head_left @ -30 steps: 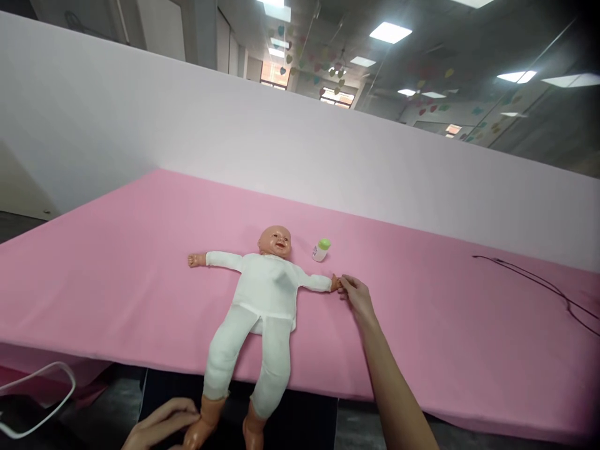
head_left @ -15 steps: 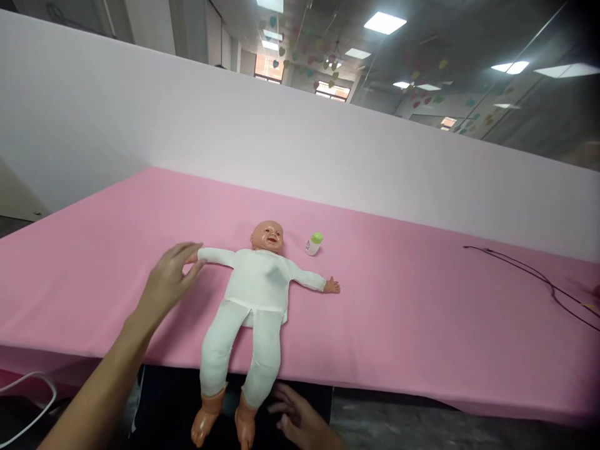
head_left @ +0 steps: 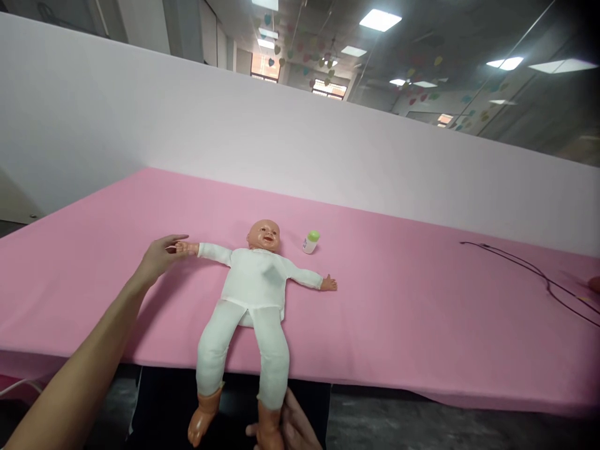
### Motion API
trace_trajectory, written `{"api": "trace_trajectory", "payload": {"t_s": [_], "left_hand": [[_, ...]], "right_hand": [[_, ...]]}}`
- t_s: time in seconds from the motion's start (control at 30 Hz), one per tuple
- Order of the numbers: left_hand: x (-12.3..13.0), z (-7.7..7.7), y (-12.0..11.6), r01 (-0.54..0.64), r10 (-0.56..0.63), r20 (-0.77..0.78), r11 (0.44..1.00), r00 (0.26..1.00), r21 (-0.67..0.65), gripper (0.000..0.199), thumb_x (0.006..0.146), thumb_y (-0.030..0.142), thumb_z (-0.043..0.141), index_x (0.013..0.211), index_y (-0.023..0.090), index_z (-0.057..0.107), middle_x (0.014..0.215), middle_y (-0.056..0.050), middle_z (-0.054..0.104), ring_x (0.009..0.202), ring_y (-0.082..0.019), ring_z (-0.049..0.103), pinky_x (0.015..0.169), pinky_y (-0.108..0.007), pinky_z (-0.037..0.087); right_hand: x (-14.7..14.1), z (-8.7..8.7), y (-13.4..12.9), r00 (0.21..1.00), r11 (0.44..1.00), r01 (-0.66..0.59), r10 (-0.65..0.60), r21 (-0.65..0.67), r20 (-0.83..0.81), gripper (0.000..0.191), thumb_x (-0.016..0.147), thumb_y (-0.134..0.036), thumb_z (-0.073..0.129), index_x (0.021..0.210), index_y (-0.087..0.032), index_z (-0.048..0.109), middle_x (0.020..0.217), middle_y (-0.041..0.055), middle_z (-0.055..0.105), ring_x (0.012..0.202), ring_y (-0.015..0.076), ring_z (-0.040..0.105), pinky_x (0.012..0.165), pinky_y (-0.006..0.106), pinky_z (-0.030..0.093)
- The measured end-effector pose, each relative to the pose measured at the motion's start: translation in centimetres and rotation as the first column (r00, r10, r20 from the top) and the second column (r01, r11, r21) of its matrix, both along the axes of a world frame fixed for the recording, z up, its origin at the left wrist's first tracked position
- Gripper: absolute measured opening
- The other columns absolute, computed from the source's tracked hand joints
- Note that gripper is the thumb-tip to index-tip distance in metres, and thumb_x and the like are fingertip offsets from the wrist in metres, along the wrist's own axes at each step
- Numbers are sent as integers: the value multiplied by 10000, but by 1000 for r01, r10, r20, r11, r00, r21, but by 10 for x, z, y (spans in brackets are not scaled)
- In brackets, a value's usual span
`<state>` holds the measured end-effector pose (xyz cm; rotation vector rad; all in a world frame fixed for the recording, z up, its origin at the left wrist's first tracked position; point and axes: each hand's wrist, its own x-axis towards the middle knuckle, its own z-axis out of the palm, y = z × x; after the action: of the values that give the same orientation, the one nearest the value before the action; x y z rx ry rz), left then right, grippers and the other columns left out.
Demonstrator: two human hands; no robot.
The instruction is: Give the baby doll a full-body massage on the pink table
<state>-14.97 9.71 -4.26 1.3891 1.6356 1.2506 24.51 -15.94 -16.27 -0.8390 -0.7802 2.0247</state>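
A baby doll [head_left: 257,281] in a white top and trousers lies face up on the pink-covered table [head_left: 398,325], arms spread, legs over the front edge. At the doll's outstretched hand on the left is my left hand [head_left: 159,257], fingers extended and apart; whether it touches the small hand is unclear. My right hand [head_left: 297,425] is wrapped around the doll's lower leg on the right, just above the foot, some of its fingers hidden behind the leg. Beside the doll's head stands a small white bottle with a green cap [head_left: 310,242].
Behind the table runs a white partition [head_left: 281,144]. A thin dark cable [head_left: 525,267] lies on the cloth at the right. Part of something skin-toned [head_left: 594,284] shows at the far right edge. A white cord [head_left: 23,386] hangs at lower left.
My left hand has moved left, off the end of the doll's arm, uncovering its hand. My right hand has come up to the leg and grips it; that leg has swung right.
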Motion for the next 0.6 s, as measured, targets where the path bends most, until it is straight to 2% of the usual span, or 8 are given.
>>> {"api": "trace_trajectory", "payload": {"t_s": [0.07, 0.1, 0.2, 0.27, 0.33, 0.4, 0.47, 0.6], "left_hand": [[15, 4, 2, -71, 57, 160, 994, 986, 80, 786, 642, 518, 903, 1316, 175, 690, 1117, -119, 772, 1009, -283, 720, 852, -377, 576], [24, 5, 4, -91, 65, 212, 989, 975, 116, 750, 658, 515, 905, 1293, 173, 699, 1138, -120, 767, 1036, -282, 716, 890, -390, 576], [53, 6, 11, -60, 7, 278, 981, 961, 185, 535, 703, 501, 893, 1081, 147, 758, 1111, -123, 774, 1054, -293, 714, 950, -420, 564], [72, 6, 16, -23, -41, 277, 974, 960, 226, 465, 739, 492, 870, 1032, 145, 770, 1098, -117, 783, 1065, -301, 715, 970, -432, 557], [91, 9, 18, 3, -78, 260, 960, 962, 278, 452, 781, 486, 841, 1078, 152, 775, 1145, -112, 783, 1106, -304, 710, 996, -436, 552], [107, 12, 19, 66, -145, 222, 941, 964, 331, 449, 817, 483, 816, 1126, 159, 774, 1194, -108, 778, 1130, -296, 710, 1022, -421, 545], [122, 12, 17, 165, -232, 147, 916, 962, 366, 428, 855, 486, 787, 1138, 165, 779, 1207, -105, 779, 1126, -286, 714, 1026, -394, 539], [139, 0, 13, 364, -337, -137, 858, 931, 363, 364, 923, 492, 721, 1145, 211, 789, 1196, -89, 782, 1088, -270, 710, 950, -356, 535]], "right_hand": [[7, 9, -3, 993, 994, 79, -86, 79, 86, 875, 690, -713, 867, 1429, -384, 535, 1429, 120, 597, 1013, 327, 733, 767, 462, 596], [12, 15, -5, 981, 983, 132, -148, 125, 126, 888, 704, -710, 856, 1451, -387, 502, 1442, 130, 585, 965, 309, 724, 703, 436, 593], [24, 38, -8, 922, 928, 270, -325, 255, 208, 918, 720, -761, 800, 1487, -385, 465, 1490, 166, 547, 889, 304, 683, 570, 418, 562], [29, 54, -6, 879, 890, 306, -401, 339, 258, 876, 706, -784, 787, 1444, -385, 533, 1523, 173, 533, 893, 340, 680, 582, 478, 571], [29, 71, 4, 831, 840, 336, -477, 427, 285, 743, 717, -773, 786, 1335, -390, 630, 1548, 155, 531, 864, 356, 694, 631, 538, 582], [22, 86, 22, 795, 778, 372, -548, 506, 260, 590, 774, -740, 765, 1231, -375, 683, 1559, 140, 531, 806, 337, 714, 637, 535, 590], [8, 98, 48, 799, 742, 349, -554, 572, 232, 492, 858, -665, 733, 1223, -340, 682, 1549, 149, 535, 766, 296, 727, 615, 483, 601], [-30, 103, 114, 842, 747, 85, -408, 660, 354, 372, 958, -442, 707, 1286, -271, 665, 1431, 134, 600, 832, 200, 718, 766, 380, 635]]}}
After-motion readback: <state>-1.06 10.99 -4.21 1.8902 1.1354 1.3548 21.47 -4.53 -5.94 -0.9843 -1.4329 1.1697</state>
